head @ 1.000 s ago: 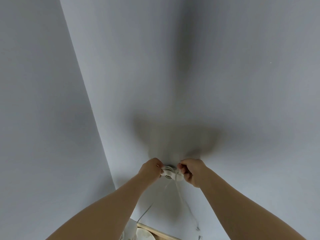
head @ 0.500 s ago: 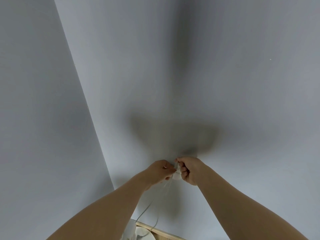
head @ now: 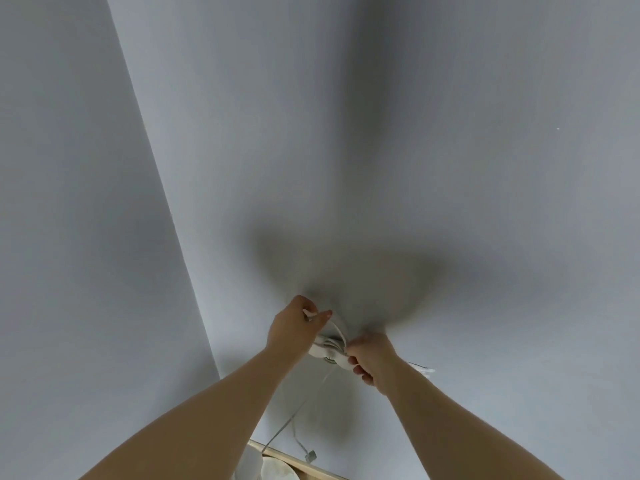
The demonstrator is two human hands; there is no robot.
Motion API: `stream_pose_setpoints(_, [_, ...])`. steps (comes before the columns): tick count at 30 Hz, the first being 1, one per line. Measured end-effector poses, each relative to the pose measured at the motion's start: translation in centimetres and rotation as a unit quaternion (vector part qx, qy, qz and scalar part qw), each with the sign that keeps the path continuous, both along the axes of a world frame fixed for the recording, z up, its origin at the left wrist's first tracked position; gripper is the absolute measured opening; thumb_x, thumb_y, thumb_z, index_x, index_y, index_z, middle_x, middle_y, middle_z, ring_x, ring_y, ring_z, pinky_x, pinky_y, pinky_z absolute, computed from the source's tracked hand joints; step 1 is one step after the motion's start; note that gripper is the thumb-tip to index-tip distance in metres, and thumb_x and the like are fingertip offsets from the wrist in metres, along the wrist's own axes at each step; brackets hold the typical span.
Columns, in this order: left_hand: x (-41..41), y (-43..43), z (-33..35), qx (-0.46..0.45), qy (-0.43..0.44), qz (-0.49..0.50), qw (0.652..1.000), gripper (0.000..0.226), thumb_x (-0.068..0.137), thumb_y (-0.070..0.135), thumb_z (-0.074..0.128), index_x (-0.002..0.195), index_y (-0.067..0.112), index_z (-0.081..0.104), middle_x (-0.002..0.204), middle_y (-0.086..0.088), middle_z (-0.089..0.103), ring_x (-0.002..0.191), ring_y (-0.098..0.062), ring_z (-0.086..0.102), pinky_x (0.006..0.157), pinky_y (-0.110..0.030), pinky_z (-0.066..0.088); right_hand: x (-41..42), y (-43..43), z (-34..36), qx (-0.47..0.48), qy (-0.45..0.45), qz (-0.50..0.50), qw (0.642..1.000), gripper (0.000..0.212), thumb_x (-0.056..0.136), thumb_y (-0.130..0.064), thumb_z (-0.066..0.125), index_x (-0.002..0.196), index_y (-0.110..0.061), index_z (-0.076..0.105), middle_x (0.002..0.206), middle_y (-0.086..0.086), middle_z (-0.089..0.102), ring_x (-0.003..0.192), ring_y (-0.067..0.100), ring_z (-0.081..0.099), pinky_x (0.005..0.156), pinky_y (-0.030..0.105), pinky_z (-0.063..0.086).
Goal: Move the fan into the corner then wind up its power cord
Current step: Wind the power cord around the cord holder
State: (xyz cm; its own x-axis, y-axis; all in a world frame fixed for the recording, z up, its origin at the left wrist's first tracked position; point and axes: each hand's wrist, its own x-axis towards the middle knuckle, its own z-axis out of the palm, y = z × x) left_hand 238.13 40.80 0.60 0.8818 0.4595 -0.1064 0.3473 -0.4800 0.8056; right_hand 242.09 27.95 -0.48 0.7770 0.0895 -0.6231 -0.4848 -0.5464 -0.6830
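Both my arms reach forward toward a pale wall near the room's corner. A small white bundle of wound power cord [head: 329, 349] sits between my hands. My right hand [head: 372, 360] grips the bundle from the right. My left hand [head: 294, 323] pinches a loop of the cord up and to the left of the bundle. A loose strand of cord [head: 294, 415] hangs down from the bundle toward the fan. Only a white part of the fan [head: 254, 464] shows at the bottom edge, between my forearms.
Two pale walls meet in a corner line [head: 166, 209] on the left. A light wooden skirting strip [head: 298, 462] runs along the bottom of the wall. A small grey plug-like piece [head: 310, 455] hangs near it.
My left hand has lifted up and left away from the bundle, drawing out a loop of cord. My right hand has dropped slightly and keeps its grip.
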Motion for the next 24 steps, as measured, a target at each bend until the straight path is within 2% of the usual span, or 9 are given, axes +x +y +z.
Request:
stream_pose_setpoints(3, [0.2, 0.5, 0.6, 0.138, 0.049, -0.058, 0.988, 0.036, 0.091, 0.049, 0.051, 0.093, 0.017, 0.067, 0.075, 0.008, 0.057, 0.078, -0.015, 0.056, 0.067, -0.025, 0.042, 0.0, -0.3, -0.6, -0.033, -0.002, 0.032, 0.999, 0.015, 0.091, -0.008, 0.045, 0.094, -0.007, 0.060, 0.062, 0.003, 0.056, 0.047, 0.013, 0.048, 0.046, 0.020, 0.036])
stream_pose_setpoints(4, [0.4, 0.7, 0.8, 0.112, 0.054, -0.079, 0.989, 0.037, 0.092, 0.046, 0.051, 0.092, 0.013, 0.069, 0.075, 0.005, 0.059, 0.078, -0.017, 0.058, 0.069, -0.026, 0.046, 0.1, -0.4, -0.6, -0.046, -0.005, 0.053, 0.998, 0.018, 0.091, -0.008, 0.045, 0.099, -0.006, 0.062, 0.062, 0.002, 0.058, 0.047, 0.012, 0.049, 0.047, 0.020, 0.038])
stream_pose_setpoints(6, [0.5, 0.9, 1.1, -0.047, 0.076, -0.112, 0.990, 0.030, 0.094, 0.034, 0.054, 0.084, 0.009, 0.068, 0.074, -0.001, 0.061, 0.072, -0.019, 0.061, 0.075, -0.029, 0.056, 0.2, -0.4, -0.8, -0.075, -0.017, 0.097, 0.992, 0.025, 0.092, -0.009, 0.046, 0.109, -0.004, 0.063, 0.062, 0.002, 0.060, 0.046, 0.011, 0.049, 0.047, 0.020, 0.040])
stream_pose_setpoints(9, [0.3, 0.9, 1.2, -0.158, 0.136, -0.138, 0.968, 0.026, 0.094, 0.027, 0.054, 0.072, 0.014, 0.060, 0.063, 0.001, 0.049, 0.055, -0.010, 0.045, 0.060, -0.023, 0.048, 0.4, -0.3, -1.1, -0.102, -0.037, 0.131, 0.985, 0.028, 0.093, -0.008, 0.044, 0.115, -0.002, 0.061, 0.062, 0.001, 0.061, 0.045, 0.010, 0.050, 0.045, 0.018, 0.040])
stream_pose_setpoints(12, [0.5, 0.9, 1.2, -0.060, 0.138, -0.157, 0.976, 0.030, 0.092, 0.034, 0.056, 0.071, 0.013, 0.059, 0.056, 0.005, 0.042, 0.051, -0.008, 0.035, 0.051, -0.018, 0.030, 0.7, -0.3, -1.4, -0.109, -0.047, 0.143, 0.983, 0.028, 0.094, -0.009, 0.044, 0.116, -0.002, 0.060, 0.075, 0.003, 0.064, 0.046, 0.009, 0.053, 0.046, 0.018, 0.041])
stream_pose_setpoints(15, [1.2, 1.4, 1.0, 0.082, 0.112, -0.183, 0.973, 0.026, 0.093, 0.033, 0.055, 0.081, 0.012, 0.065, 0.062, 0.005, 0.050, 0.053, -0.004, 0.041, 0.050, -0.017, 0.032, 0.8, -0.6, -1.6, -0.115, -0.062, 0.157, 0.979, 0.024, 0.093, -0.012, 0.049, 0.111, 0.000, 0.059, 0.083, 0.006, 0.063, 0.046, 0.009, 0.052, 0.040, 0.015, 0.039])
stream_pose_setpoints(18, [1.6, 2.2, 0.7, 0.179, 0.110, -0.207, 0.956, 0.030, 0.097, 0.031, 0.047, 0.089, 0.008, 0.065, 0.080, -0.002, 0.057, 0.059, -0.010, 0.047, 0.053, -0.018, 0.036, 0.9, -0.7, -1.9, -0.122, -0.089, 0.159, 0.976, 0.013, 0.088, -0.019, 0.059, 0.093, -0.007, 0.055, 0.074, 0.005, 0.060, 0.045, 0.010, 0.049, 0.036, 0.014, 0.037])
stream_pose_setpoints(22, [1.1, 2.5, -0.7, 0.262, 0.099, -0.208, 0.937, 0.032, 0.099, 0.032, 0.043, 0.100, 0.007, 0.063, 0.099, -0.011, 0.064, 0.079, -0.015, 0.049, 0.069, -0.024, 0.039, 1.0, -0.7, -2.7, -0.148, -0.124, 0.144, 0.971, 0.013, 0.086, -0.019, 0.060, 0.090, -0.009, 0.053, 0.083, 0.009, 0.066, 0.049, 0.015, 0.055, 0.067, 0.030, 0.055])
stream_pose_setpoints(24, [0.6, 2.8, -1.1, 0.281, 0.083, -0.234, 0.927, 0.031, 0.097, 0.035, 0.044, 0.108, 0.015, 0.064, 0.104, -0.005, 0.064, 0.085, -0.017, 0.054, 0.072, -0.023, 0.040, 1.0, -0.6, -2.8, -0.153, -0.127, 0.155, 0.968, 0.020, 0.084, -0.026, 0.064, 0.093, -0.009, 0.056, 0.094, 0.013, 0.069, 0.069, 0.023, 0.066, 0.080, 0.036, 0.058])
